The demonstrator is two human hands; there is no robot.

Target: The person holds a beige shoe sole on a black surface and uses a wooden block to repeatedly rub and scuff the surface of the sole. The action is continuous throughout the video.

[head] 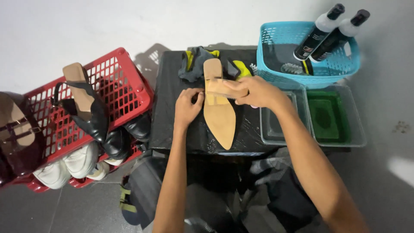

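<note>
A tan pointed flat shoe (219,118) lies sole-side along a black wrapped table (172,125), toe toward me. My right hand (254,91) grips the shoe's strap across its upper middle. My left hand (188,107) touches the shoe's left edge with curled fingertips. A grey and yellow cloth (195,63) lies just behind the shoe's heel.
A red crate (125,82) on the left holds black boots, white shoes and a tan-soled heel. At the back right a blue basket (276,47) carries two black-capped bottles (319,30) and a brush. Two clear trays (336,116) sit right of the shoe, one with green liquid.
</note>
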